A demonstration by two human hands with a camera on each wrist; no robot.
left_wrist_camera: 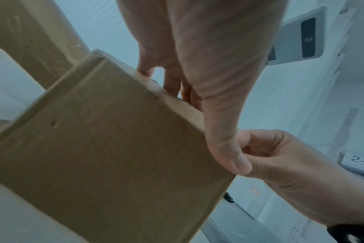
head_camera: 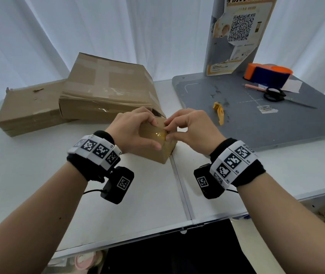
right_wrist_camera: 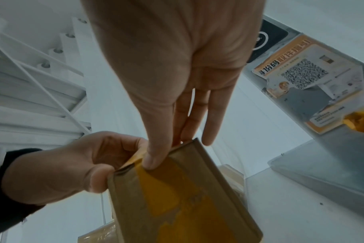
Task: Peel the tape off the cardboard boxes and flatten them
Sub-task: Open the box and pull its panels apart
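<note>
A small brown cardboard box (head_camera: 157,153) is at the middle of the white table (head_camera: 39,184), its lower corner at the tabletop. My left hand (head_camera: 132,131) grips it, thumb on the near face and fingers curled over the far top edge. Yellowish tape (head_camera: 158,134) covers its upper face. My right hand (head_camera: 169,132) pinches the tape at the box's right top edge between thumb and forefinger. In the right wrist view the thumb (right_wrist_camera: 154,157) presses the tape (right_wrist_camera: 168,189) at the box (right_wrist_camera: 218,197) edge. The left wrist view shows the bare side of the box (left_wrist_camera: 114,148).
Two larger taped cardboard boxes (head_camera: 108,89) (head_camera: 31,107) lie behind, at the left. On the grey mat (head_camera: 266,125) to the right are a crumpled yellow tape scrap (head_camera: 219,112), black scissors (head_camera: 275,94), a pen (head_camera: 255,87) and an orange tape dispenser (head_camera: 266,74). A grey stand (head_camera: 238,32) with a poster rises behind the mat.
</note>
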